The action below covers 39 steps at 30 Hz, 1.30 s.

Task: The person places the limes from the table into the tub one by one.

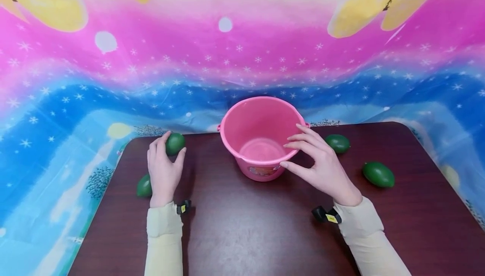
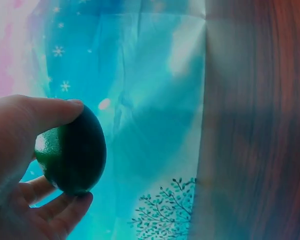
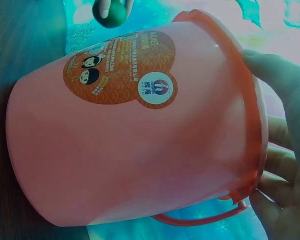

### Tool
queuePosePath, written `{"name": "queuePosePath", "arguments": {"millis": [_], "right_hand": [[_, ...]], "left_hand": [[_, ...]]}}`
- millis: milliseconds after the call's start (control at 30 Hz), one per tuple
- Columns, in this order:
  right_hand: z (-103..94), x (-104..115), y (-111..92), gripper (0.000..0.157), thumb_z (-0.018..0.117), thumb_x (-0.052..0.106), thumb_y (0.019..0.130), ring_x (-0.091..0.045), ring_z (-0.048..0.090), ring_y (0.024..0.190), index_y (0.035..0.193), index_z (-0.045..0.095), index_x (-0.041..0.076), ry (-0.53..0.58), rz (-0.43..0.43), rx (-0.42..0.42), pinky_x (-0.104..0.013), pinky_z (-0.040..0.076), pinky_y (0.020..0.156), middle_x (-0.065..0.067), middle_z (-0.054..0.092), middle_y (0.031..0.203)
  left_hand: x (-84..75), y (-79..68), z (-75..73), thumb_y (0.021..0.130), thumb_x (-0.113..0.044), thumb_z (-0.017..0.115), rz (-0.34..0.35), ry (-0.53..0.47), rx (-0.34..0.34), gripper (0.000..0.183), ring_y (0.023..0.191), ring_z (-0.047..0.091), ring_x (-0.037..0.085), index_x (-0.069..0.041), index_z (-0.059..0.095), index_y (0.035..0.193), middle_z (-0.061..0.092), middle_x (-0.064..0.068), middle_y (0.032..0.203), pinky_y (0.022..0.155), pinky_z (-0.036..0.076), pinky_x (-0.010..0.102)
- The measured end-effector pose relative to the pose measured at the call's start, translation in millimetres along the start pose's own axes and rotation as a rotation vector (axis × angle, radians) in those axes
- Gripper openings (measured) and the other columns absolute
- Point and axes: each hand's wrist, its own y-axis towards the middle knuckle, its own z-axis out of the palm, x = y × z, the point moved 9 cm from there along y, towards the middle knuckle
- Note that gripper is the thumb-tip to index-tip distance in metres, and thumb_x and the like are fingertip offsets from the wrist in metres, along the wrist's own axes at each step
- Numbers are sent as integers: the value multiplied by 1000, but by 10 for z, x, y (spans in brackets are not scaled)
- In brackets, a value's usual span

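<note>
Table (image 1: pixel 242 225), dark wood grain, its far edge against a printed cloth (image 1: pixel 250 53). Pink bucket (image 1: pixel 257 120) upright at the middle of that far edge, mouth upward; within reach of both arms, which probably explains the central spot.

Right hand (image 1: pixel 322 171) at the bucket's rim, near its right side: thumb on the outer face, other fingers reaching over toward the mouth. A light hold, by the look of it, likely to steady the bucket; pressure can't be judged. In the right wrist view, handle (image 3: pixel 200 220) hangs down beside the wall, so it does not cross the opening.

Left hand (image 1: pixel 164 173) toward the table's far left corner, gripping a smooth green fruit (image 1: pixel 175 143) between thumb and fingertips. Left wrist view shows thumb on one end, fingers on the other; the rounded shape seems to call for an end-to-end pinch. Fruit looks lifted off the wood, apart from the bucket.

Second green fruit (image 1: pixel 144 186) close to the left edge, partly hidden by the left hand. Third green fruit (image 1: pixel 338 144) right of the bucket, near the far edge; fourth green fruit (image 1: pixel 379 174) further toward the right edge, apart from the third. Both lie on their sides, perhaps because the oval form settles that way.
</note>
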Motion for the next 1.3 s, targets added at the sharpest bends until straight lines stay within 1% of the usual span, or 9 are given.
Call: {"name": "queuePosePath", "arguments": {"millis": [167, 333, 567, 733, 867, 967, 1100, 1233, 1300], "right_hand": [[-18, 12, 7, 41, 93, 30, 75, -20, 38, 143, 111, 76, 20, -15, -13, -7, -52, 50, 99, 9, 64, 122], [-40, 36, -6, 37, 93, 31, 75, -21, 40, 141, 107, 75, 22, -37, -22, -7, -50, 48, 102, 9, 65, 117], [-74, 144, -25, 38, 96, 29, 71, -20, 43, 138, 102, 73, 27, -80, -30, 32, -48, 55, 92, 11, 63, 115], [-79, 264, -46, 32, 93, 39, 74, -19, 44, 137, 97, 73, 28, -111, -34, 97, -45, 54, 94, 15, 61, 112], [-87, 368, -84, 30, 88, 50, 77, -18, 45, 136, 95, 71, 34, -123, -35, 148, -41, 49, 102, 17, 59, 110], [-88, 458, -117, 30, 87, 53, 77, -16, 49, 131, 94, 72, 34, -113, -41, 181, -34, 42, 108, 17, 59, 110], [-80, 600, -170, 30, 88, 51, 76, -11, 52, 122, 94, 72, 33, -130, -60, 219, -28, 43, 103, 16, 58, 113], [-74, 746, -226, 30, 87, 51, 77, -10, 53, 117, 94, 72, 32, -150, -97, 248, -30, 50, 94, 14, 58, 113], [-72, 802, -247, 30, 87, 51, 77, -11, 53, 117, 94, 72, 31, -152, -119, 261, -29, 50, 93, 14, 59, 112]], "left_hand": [[-98, 9, -54, 89, -20, 81, 21, -45, -35, 64, 122, 49, 36, -12, 54, 146, 55, 15, 135, 99, 41, 55], [-189, 18, -139, 88, -21, 82, 30, -92, -73, 65, 124, 51, 32, -14, 55, 146, 55, 13, 137, 98, 43, 56], [-302, 51, -213, 88, -22, 82, 59, -136, -94, 63, 125, 53, 27, -15, 56, 145, 56, 7, 139, 96, 46, 54], [-336, 68, -257, 87, -22, 83, 63, -143, -112, 62, 125, 54, 26, -14, 58, 144, 57, 5, 139, 95, 46, 54], [-346, 72, -282, 87, -22, 83, 60, -145, -119, 63, 125, 54, 25, -15, 58, 144, 57, 5, 139, 95, 46, 54], [-351, 70, -294, 87, -22, 83, 62, -143, -122, 63, 125, 54, 25, -15, 58, 144, 57, 6, 138, 95, 46, 54], [-354, 67, -307, 87, -22, 83, 66, -135, -126, 63, 124, 54, 25, -14, 58, 144, 58, 7, 137, 95, 46, 55], [-345, 62, -314, 87, -22, 83, 63, -128, -130, 62, 124, 54, 24, -13, 58, 143, 58, 7, 137, 96, 46, 54], [-340, 60, -316, 87, -22, 83, 63, -126, -131, 62, 124, 54, 24, -13, 58, 143, 59, 6, 137, 97, 46, 54]]}}
